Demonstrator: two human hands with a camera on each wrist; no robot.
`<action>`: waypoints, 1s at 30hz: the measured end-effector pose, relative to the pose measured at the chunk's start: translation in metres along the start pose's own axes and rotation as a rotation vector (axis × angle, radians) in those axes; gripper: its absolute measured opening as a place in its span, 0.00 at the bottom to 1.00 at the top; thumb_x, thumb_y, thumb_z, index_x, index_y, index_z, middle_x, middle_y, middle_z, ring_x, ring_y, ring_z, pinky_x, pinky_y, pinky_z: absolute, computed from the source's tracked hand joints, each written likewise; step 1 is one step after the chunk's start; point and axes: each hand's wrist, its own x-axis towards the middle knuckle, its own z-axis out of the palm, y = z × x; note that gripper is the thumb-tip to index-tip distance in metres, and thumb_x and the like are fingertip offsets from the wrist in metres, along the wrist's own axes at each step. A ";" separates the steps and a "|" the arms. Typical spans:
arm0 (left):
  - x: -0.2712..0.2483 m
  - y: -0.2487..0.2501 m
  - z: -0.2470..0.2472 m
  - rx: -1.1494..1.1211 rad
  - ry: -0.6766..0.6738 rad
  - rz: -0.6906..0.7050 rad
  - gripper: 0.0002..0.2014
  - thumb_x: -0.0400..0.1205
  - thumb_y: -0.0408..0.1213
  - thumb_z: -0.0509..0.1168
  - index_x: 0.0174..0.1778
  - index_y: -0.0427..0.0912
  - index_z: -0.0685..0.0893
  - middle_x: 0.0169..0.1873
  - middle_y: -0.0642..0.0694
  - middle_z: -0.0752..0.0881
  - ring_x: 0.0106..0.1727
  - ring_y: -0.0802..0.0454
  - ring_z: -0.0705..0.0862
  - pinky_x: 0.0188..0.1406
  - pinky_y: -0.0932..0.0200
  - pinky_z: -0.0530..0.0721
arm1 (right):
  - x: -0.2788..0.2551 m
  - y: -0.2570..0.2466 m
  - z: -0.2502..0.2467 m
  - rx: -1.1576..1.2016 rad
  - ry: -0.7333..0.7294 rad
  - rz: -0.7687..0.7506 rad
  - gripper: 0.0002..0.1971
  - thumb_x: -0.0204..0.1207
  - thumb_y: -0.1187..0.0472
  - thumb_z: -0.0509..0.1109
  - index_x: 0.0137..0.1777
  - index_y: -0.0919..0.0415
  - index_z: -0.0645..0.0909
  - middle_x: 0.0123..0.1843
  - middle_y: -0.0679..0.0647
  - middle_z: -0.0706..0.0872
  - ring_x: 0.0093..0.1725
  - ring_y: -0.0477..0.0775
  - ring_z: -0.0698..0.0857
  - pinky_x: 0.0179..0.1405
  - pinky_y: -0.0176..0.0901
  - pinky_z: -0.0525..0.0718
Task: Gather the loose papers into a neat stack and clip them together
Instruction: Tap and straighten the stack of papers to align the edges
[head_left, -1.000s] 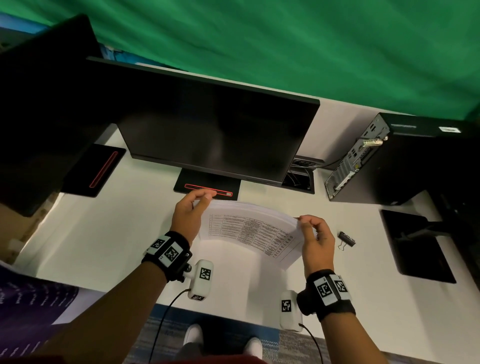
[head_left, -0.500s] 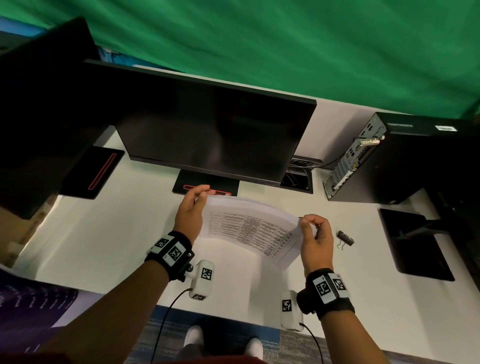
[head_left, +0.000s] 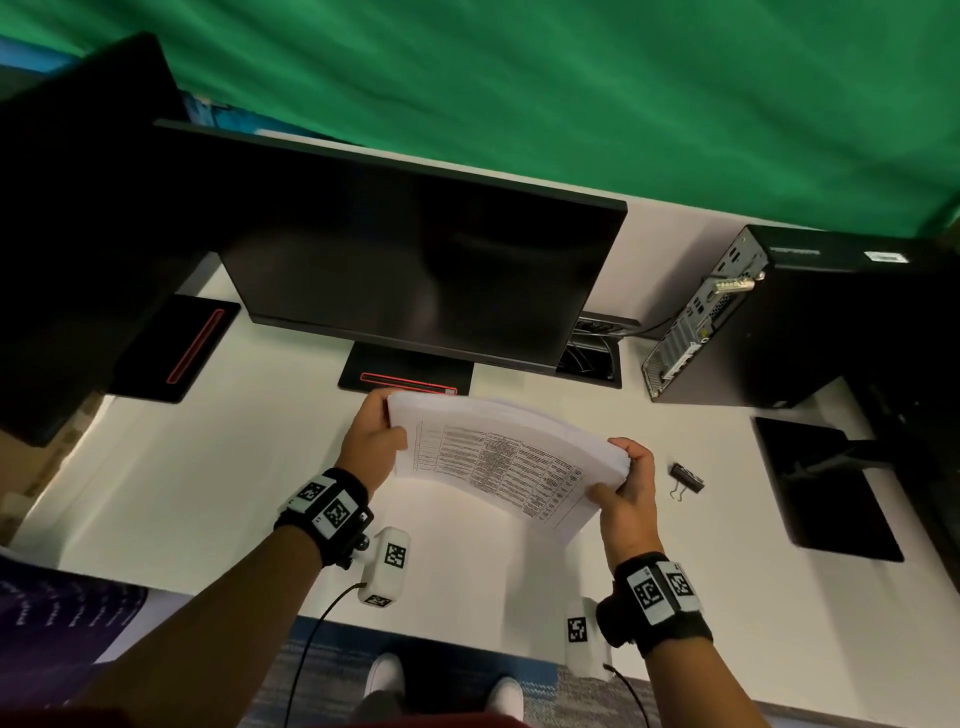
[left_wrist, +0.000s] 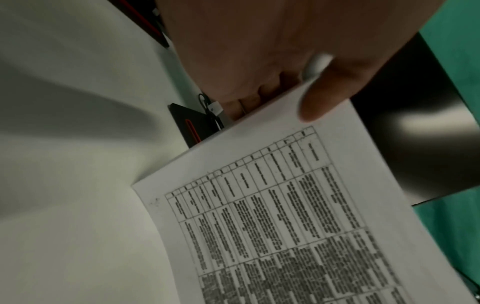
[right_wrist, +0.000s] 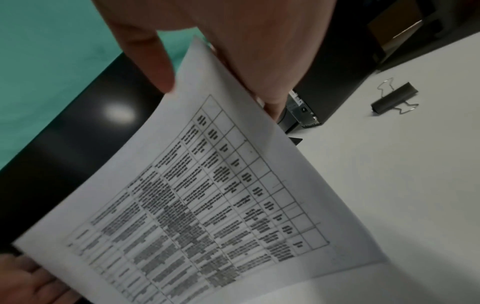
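Paper stack held at both ends above the counter (head_left: 208, 467), binder clip within reach of the right hand.

The papers (head_left: 498, 452), bowed, long axis spanning hand to hand, are clamped by the left hand (head_left: 371, 447) at one short edge and the right hand (head_left: 626, 493) at the other. The binder clip (head_left: 687, 480) lies on the counter just outward of the right hand, nearer it than the left.
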 end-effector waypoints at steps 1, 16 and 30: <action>0.000 -0.002 0.000 0.060 0.010 -0.010 0.19 0.74 0.19 0.59 0.51 0.47 0.78 0.47 0.42 0.83 0.51 0.43 0.84 0.40 0.57 0.83 | -0.001 0.002 -0.001 -0.033 -0.008 0.017 0.27 0.69 0.80 0.62 0.60 0.49 0.72 0.53 0.52 0.80 0.51 0.50 0.81 0.47 0.42 0.81; 0.015 0.001 0.007 0.250 0.011 -0.019 0.11 0.79 0.22 0.60 0.41 0.45 0.77 0.37 0.40 0.82 0.43 0.43 0.84 0.35 0.58 0.82 | 0.009 -0.002 0.005 -0.195 -0.018 0.087 0.20 0.72 0.81 0.59 0.58 0.59 0.73 0.48 0.52 0.80 0.47 0.50 0.79 0.42 0.44 0.77; -0.023 0.076 0.047 0.989 -0.130 0.700 0.34 0.75 0.52 0.72 0.76 0.52 0.68 0.79 0.48 0.66 0.81 0.46 0.63 0.76 0.44 0.61 | 0.004 -0.083 0.039 -0.691 -0.161 -0.425 0.13 0.80 0.73 0.65 0.60 0.59 0.77 0.46 0.48 0.85 0.42 0.48 0.84 0.44 0.37 0.85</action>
